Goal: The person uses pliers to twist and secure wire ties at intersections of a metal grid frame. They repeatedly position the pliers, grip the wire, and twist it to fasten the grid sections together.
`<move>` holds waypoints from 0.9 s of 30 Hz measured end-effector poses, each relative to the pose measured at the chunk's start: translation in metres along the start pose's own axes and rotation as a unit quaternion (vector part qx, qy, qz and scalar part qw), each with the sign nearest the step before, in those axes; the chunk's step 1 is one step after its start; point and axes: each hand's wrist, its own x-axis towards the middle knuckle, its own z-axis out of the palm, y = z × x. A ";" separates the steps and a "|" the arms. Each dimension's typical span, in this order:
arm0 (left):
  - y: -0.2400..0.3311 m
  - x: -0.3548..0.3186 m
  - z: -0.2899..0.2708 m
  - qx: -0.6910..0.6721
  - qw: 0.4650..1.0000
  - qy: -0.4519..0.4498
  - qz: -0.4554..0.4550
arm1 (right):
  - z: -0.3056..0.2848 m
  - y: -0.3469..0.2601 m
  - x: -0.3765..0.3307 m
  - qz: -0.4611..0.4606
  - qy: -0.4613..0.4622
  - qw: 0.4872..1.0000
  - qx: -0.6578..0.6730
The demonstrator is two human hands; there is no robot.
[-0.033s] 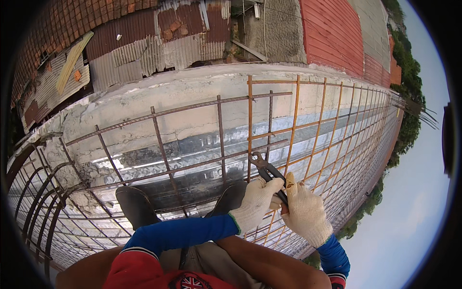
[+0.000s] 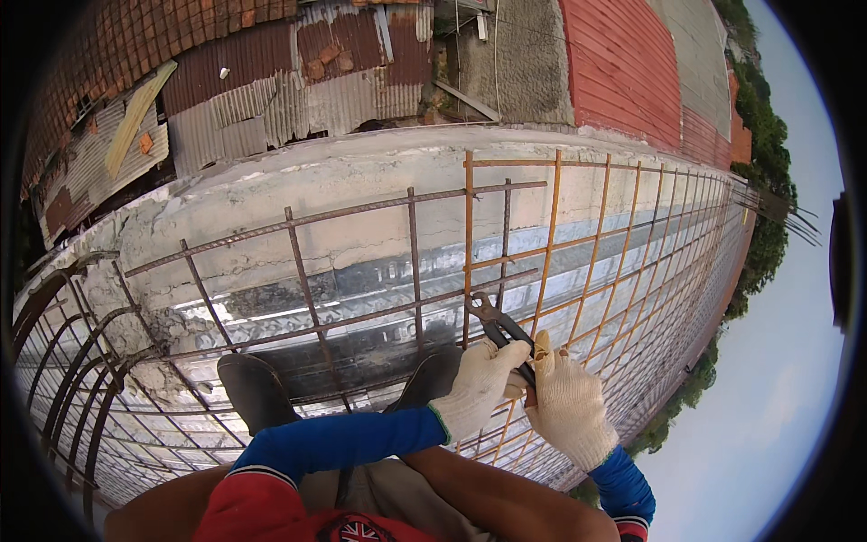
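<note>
Both of my hands wear white knit gloves over blue sleeves. My left hand [image 2: 479, 387] and my right hand [image 2: 571, 408] are closed together around the dark handles of a pair of pincers [image 2: 498, 327]. The jaws of the pincers sit at a crossing of an upright orange bar and a dark horizontal bar in the rebar mesh [image 2: 411, 262]. Whether tie wire is in the jaws is too small to tell.
My two black boots [image 2: 255, 388] [image 2: 432, 375] stand on the mesh. A rough concrete edge [image 2: 298, 194] runs behind it, with a drop to rusty corrugated roofs [image 2: 271, 99] and a red roof [image 2: 623, 63]. Curved bars [image 2: 63, 361] bend down at the left. Trees and open sky lie to the right.
</note>
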 end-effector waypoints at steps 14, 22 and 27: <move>-0.032 0.030 -0.037 0.224 0.949 0.203 0.096 | 0.014 0.021 0.014 0.003 0.004 0.996 -0.089; -0.027 0.050 -0.017 -0.001 0.993 0.077 0.092 | 0.003 0.019 0.017 -0.013 0.009 0.990 -0.142; -0.025 0.068 -0.027 -0.011 0.998 -0.012 0.063 | 0.003 0.017 0.017 -0.009 0.027 0.988 -0.151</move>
